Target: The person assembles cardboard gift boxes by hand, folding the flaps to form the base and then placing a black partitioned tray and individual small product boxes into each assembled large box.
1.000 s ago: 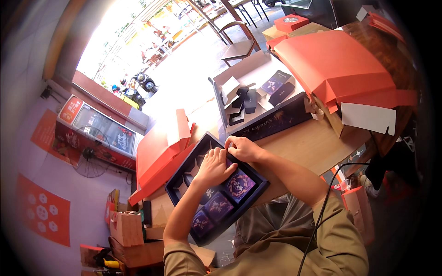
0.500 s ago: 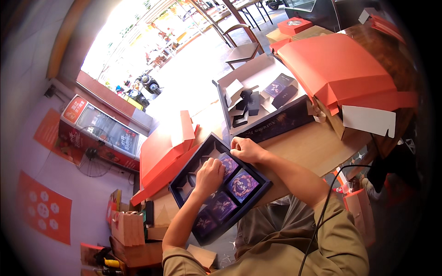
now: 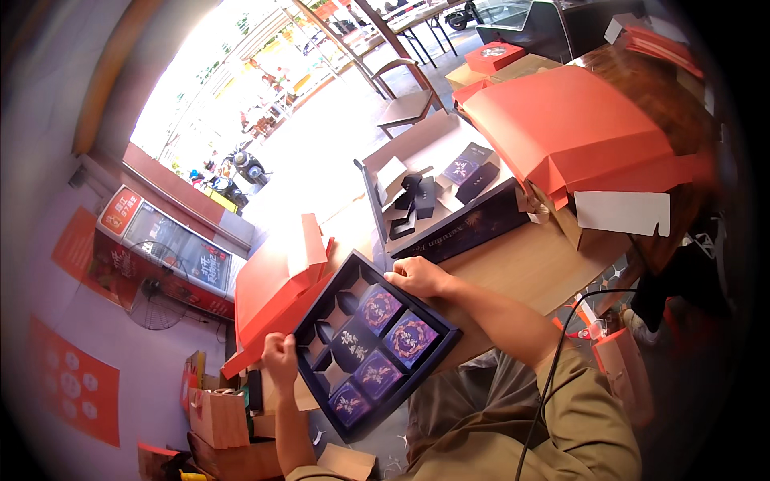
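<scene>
A dark navy gift box (image 3: 411, 386), tilted, is held between my hands above the table's near edge. My left hand (image 3: 281, 359) is closed at its left edge, with the fingers curled by the rim. My right hand (image 3: 419, 277) grips the far rim, thumb and fingers pinching it. Inside sit several small square boxes with purple printed lids, such as the near-right small box (image 3: 411, 338). A plainer dark box (image 3: 350, 345) with pale lettering lies in the middle. Along the left and far side, folded-card compartments (image 3: 322, 359) show no small boxes.
Behind stands a larger open dark carton (image 3: 465, 220) with loose small boxes and card pieces in it. Orange-red boxes lean at left (image 3: 277, 297) and lie stacked at right (image 3: 569, 128) on the wooden table (image 3: 529, 268). A black cable (image 3: 553, 361) hangs across my right arm.
My left hand has left the small boxes inside and moved left to the gift box's edge. The gift box is now lifted and tilted. My right hand stays at the far rim.
</scene>
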Demonstrator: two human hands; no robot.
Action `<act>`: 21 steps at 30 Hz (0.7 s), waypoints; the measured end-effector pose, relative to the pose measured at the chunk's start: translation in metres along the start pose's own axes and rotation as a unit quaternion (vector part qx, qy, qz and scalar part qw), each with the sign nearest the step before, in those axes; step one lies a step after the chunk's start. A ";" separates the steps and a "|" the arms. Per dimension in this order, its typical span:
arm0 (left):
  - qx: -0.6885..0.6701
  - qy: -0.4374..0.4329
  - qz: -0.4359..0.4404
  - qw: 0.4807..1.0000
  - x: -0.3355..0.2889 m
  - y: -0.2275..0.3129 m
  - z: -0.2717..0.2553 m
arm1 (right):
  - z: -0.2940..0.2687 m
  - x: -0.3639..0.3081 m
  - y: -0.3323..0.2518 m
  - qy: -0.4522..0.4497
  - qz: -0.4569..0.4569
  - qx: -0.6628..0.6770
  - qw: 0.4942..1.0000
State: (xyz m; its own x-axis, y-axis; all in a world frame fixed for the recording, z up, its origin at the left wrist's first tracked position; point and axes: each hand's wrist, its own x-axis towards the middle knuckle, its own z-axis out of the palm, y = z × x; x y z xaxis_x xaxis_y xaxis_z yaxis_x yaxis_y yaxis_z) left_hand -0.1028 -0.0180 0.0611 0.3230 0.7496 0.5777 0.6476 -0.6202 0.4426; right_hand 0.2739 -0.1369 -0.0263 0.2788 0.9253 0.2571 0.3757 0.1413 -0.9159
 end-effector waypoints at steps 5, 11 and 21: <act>-0.152 -0.087 -0.268 0.948 -0.062 -0.067 -0.024 | -0.006 -0.005 -0.011 -0.009 0.008 -0.042 0.999; -0.193 -0.226 -0.228 0.927 -0.118 -0.059 -0.027 | -0.010 -0.005 -0.008 -0.051 -0.020 -0.104 0.993; -0.496 -0.099 -0.218 0.834 -0.126 -0.021 -0.033 | -0.017 -0.008 -0.008 -0.156 -0.057 0.122 0.979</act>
State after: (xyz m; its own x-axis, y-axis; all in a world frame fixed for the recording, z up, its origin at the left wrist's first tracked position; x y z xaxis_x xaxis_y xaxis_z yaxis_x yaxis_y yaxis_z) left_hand -0.1802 -0.1068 0.0020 0.3772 0.9166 0.1325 -0.1261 -0.0910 0.9878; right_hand 0.2836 -0.1516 -0.0154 -0.0491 0.9559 0.2895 0.1568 0.2936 -0.9430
